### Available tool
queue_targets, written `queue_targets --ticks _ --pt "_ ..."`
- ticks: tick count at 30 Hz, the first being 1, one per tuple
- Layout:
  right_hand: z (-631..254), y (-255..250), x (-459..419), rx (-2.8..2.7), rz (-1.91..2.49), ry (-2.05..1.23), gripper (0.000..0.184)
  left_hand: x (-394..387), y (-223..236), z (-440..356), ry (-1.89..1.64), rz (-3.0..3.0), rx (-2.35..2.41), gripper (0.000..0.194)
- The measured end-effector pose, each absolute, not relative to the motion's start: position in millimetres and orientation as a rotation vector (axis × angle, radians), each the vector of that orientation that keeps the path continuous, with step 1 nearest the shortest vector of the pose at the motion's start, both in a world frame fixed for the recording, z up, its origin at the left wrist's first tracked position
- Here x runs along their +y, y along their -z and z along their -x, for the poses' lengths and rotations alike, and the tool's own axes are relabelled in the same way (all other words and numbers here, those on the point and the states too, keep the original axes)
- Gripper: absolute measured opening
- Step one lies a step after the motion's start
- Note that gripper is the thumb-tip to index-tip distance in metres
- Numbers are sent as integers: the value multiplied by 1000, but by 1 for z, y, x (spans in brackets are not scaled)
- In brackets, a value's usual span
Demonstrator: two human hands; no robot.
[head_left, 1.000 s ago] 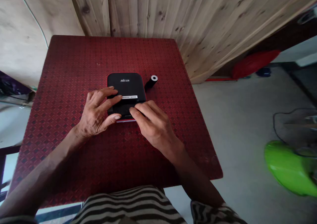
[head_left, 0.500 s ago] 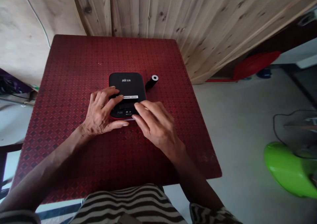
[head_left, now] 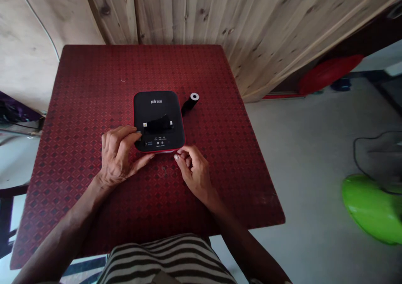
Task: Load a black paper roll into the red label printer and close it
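A flat black receipt printer [head_left: 158,108] with a red rim lies on the table, white lettering at its far end and small buttons near its front. Across its middle is a dark glossy strip [head_left: 158,124] with a small pale label at each end. At the printer's front left corner, my left hand [head_left: 117,152] has its fingers over the left edge and its thumb along the front edge. My right hand [head_left: 195,169] has curled fingers, with index finger and thumb pinched at the front right corner. Anything small between those fingertips is hidden.
Just right of the printer lies a black roll [head_left: 190,103] with a white end. The red patterned table [head_left: 94,74] stands against a wooden plank wall [head_left: 194,16]. On the floor to the right are a green plastic object [head_left: 367,208] and a cable [head_left: 354,150].
My right hand has come off the printer's top to its front corner. My left hand has drawn back to the left edge. The white printed strip across the middle no longer shows.
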State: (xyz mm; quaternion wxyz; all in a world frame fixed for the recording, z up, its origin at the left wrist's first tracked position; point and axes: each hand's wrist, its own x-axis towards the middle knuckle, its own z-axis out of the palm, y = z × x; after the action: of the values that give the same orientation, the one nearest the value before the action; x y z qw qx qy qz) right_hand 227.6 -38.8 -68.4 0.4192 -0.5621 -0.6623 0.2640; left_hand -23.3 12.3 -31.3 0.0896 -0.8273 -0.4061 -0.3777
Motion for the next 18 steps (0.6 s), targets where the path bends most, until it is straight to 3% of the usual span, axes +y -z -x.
queue_targets --ticks 4,18 --pt "-230 69 -38 -1669 1422 -667 5 11 31 29 1078 2430 -1264 75" --pt "-230 70 -36 -1701 1422 -621 7 8 26 34 1004 2424 -1183 74"
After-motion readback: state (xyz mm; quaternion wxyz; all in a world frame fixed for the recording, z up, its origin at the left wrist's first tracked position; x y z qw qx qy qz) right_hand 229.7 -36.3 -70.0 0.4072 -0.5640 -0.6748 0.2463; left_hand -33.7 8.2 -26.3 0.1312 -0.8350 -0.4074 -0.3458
